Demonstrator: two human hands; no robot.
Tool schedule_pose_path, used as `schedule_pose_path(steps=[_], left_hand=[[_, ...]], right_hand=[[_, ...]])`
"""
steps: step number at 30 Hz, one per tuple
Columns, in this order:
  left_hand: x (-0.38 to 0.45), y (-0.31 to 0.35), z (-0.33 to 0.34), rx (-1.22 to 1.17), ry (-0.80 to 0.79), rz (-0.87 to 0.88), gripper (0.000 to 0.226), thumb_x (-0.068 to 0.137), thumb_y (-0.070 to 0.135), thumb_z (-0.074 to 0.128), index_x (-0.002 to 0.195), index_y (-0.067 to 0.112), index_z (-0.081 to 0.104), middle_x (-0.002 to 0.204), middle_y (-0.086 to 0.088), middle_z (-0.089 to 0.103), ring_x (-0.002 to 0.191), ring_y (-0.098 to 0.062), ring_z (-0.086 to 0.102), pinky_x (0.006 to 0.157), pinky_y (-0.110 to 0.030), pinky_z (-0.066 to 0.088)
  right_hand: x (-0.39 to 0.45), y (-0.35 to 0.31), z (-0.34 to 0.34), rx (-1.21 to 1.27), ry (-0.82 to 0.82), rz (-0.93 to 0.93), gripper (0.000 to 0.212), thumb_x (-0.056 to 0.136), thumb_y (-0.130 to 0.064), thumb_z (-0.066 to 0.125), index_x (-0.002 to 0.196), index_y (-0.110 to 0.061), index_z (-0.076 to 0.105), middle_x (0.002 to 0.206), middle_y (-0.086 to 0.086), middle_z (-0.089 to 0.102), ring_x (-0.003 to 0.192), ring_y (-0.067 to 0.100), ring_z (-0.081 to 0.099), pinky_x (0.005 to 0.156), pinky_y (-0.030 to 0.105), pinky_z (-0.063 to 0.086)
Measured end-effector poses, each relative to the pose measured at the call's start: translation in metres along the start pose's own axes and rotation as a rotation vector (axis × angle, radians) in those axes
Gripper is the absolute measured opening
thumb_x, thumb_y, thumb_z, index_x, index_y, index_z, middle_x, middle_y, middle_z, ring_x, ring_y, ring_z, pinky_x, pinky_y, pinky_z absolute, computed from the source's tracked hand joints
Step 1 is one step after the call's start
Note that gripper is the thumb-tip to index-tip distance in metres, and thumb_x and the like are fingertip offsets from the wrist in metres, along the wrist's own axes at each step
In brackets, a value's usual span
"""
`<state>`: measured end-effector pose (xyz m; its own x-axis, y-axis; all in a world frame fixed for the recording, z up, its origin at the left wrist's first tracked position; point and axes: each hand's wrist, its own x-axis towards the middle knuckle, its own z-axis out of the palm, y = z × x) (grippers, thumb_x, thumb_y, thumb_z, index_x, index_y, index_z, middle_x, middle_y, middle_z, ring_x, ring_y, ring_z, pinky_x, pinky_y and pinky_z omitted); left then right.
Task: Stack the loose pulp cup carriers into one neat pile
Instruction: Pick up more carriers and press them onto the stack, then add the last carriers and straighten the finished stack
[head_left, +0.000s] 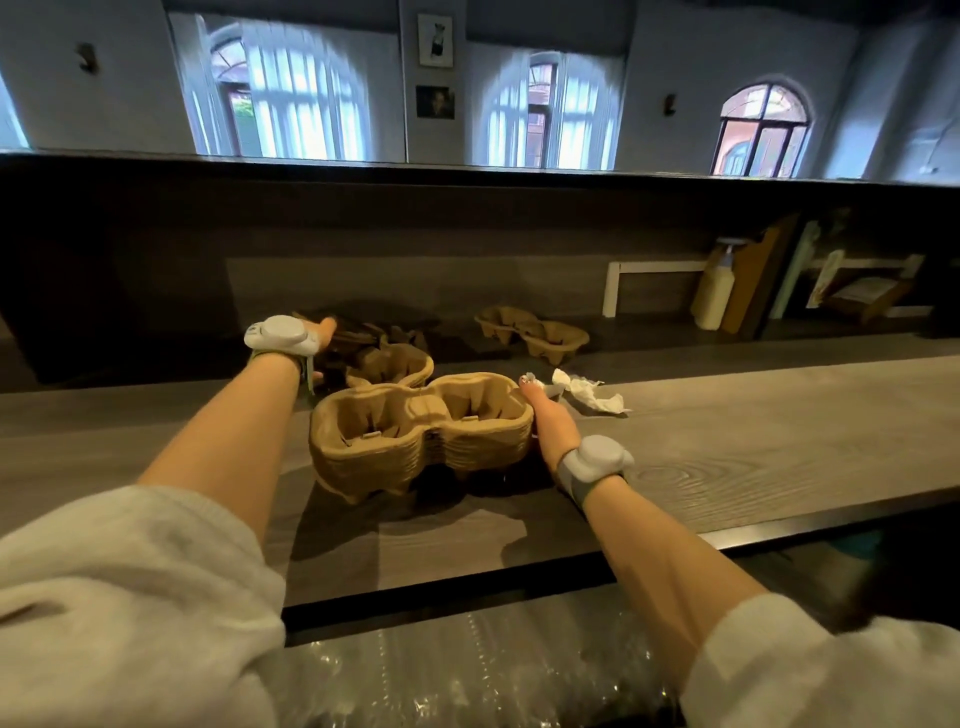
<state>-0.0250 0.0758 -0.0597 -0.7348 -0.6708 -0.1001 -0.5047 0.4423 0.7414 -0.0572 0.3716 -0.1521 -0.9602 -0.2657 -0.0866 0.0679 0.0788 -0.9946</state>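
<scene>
A pile of several nested brown pulp cup carriers stands on the wooden counter in front of me. My right hand grips the pile's right end, thumb on the rim. Just behind the pile lies a loose carrier, partly hidden by it. My left hand reaches past the pile to the left end of that carrier; its fingers are hidden in shadow behind the wrist device. Another loose carrier rests farther back on the right.
A crumpled white paper scrap lies right of the pile by my right thumb. A pump bottle, boards and a white frame stand against the back wall at right. Bubble wrap lies below the counter's front edge.
</scene>
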Motion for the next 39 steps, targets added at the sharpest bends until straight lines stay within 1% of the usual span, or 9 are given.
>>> schedule_pose_path(steps=[4, 8, 13, 15, 20, 26, 31, 35, 39], left_hand=[[0.007, -0.006, -0.003, 0.054, 0.066, 0.05, 0.062, 0.094, 0.05, 0.041, 0.132, 0.001, 0.045, 0.13, -0.016, 0.052, 0.109, -0.037, 0.056, 0.097, -0.038, 0.042], [0.021, -0.014, -0.009, -0.298, 0.02, 0.011, 0.021, 0.096, 0.019, 0.046, 0.078, 0.008, 0.049, 0.097, -0.011, 0.056, 0.071, -0.02, 0.057, 0.078, -0.03, 0.051], [0.007, -0.005, -0.021, -0.589, 0.032, -0.014, 0.026, 0.095, 0.009, 0.048, 0.07, 0.016, 0.045, 0.076, 0.0, 0.051, 0.064, -0.01, 0.054, 0.057, -0.02, 0.054], [-0.004, -0.003, -0.027, -0.639, 0.001, -0.005, 0.025, 0.095, 0.007, 0.049, 0.071, 0.012, 0.048, 0.077, -0.003, 0.051, 0.066, -0.013, 0.054, 0.063, -0.021, 0.055], [-0.041, 0.002, -0.032, -0.653, -0.085, 0.032, 0.02, 0.095, 0.014, 0.053, 0.075, 0.012, 0.053, 0.073, -0.002, 0.048, 0.063, -0.008, 0.048, 0.045, -0.015, 0.047], [-0.085, 0.0, -0.04, -0.593, -0.174, 0.091, 0.014, 0.094, 0.025, 0.056, 0.085, 0.016, 0.061, 0.072, 0.0, 0.055, 0.064, -0.01, 0.052, 0.056, -0.021, 0.043], [-0.121, 0.003, -0.04, -0.627, -0.201, 0.131, 0.019, 0.095, 0.022, 0.053, 0.078, 0.017, 0.06, 0.073, -0.001, 0.054, 0.066, -0.011, 0.052, 0.065, -0.023, 0.045], [-0.145, 0.004, -0.033, -0.677, -0.297, 0.112, 0.017, 0.097, 0.022, 0.051, 0.089, 0.013, 0.063, 0.073, -0.003, 0.058, 0.067, -0.014, 0.058, 0.07, -0.027, 0.05], [-0.159, -0.009, -0.023, -0.687, -0.37, 0.059, 0.02, 0.097, 0.025, 0.051, 0.103, 0.012, 0.065, 0.077, -0.004, 0.065, 0.073, -0.015, 0.062, 0.073, -0.03, 0.052]], right_hand=[[0.002, 0.001, -0.001, 0.016, 0.011, 0.002, 0.038, 0.085, -0.061, 0.05, 0.086, -0.029, 0.071, 0.113, 0.004, 0.071, 0.116, 0.026, 0.058, 0.11, 0.044, 0.037], [0.002, 0.001, 0.0, -0.003, 0.024, -0.019, 0.05, 0.08, -0.065, 0.049, 0.101, -0.026, 0.072, 0.12, 0.007, 0.067, 0.118, 0.027, 0.057, 0.11, 0.046, 0.037], [-0.003, -0.001, 0.002, -0.026, 0.034, 0.019, 0.041, 0.081, -0.063, 0.053, 0.089, -0.027, 0.071, 0.115, 0.006, 0.068, 0.118, 0.028, 0.056, 0.11, 0.045, 0.037], [-0.008, -0.003, 0.005, -0.058, 0.023, 0.015, 0.039, 0.079, -0.064, 0.053, 0.083, -0.029, 0.07, 0.115, 0.005, 0.068, 0.119, 0.028, 0.056, 0.11, 0.045, 0.037], [-0.028, -0.004, 0.012, -0.093, -0.015, -0.004, 0.052, 0.088, -0.055, 0.051, 0.119, -0.016, 0.066, 0.106, 0.0, 0.064, 0.105, 0.019, 0.055, 0.099, 0.031, 0.037], [-0.04, -0.025, 0.015, -0.265, -0.13, 0.084, 0.059, 0.074, -0.065, 0.056, 0.115, -0.024, 0.063, 0.123, 0.008, 0.063, 0.113, 0.026, 0.057, 0.104, 0.042, 0.044], [-0.049, -0.084, 0.026, -0.559, 0.008, -0.22, 0.05, 0.093, -0.053, 0.048, 0.127, -0.017, 0.058, 0.116, 0.004, 0.065, 0.095, 0.017, 0.058, 0.085, 0.031, 0.048], [-0.055, -0.124, 0.051, -0.727, -0.02, -0.428, 0.051, 0.095, -0.043, 0.05, 0.139, -0.018, 0.049, 0.131, 0.005, 0.059, 0.119, 0.023, 0.056, 0.097, 0.032, 0.045], [-0.059, -0.125, 0.063, -0.832, -0.095, -0.452, 0.034, 0.097, -0.03, 0.051, 0.127, -0.017, 0.062, 0.122, 0.004, 0.065, 0.113, 0.022, 0.061, 0.097, 0.034, 0.05]])
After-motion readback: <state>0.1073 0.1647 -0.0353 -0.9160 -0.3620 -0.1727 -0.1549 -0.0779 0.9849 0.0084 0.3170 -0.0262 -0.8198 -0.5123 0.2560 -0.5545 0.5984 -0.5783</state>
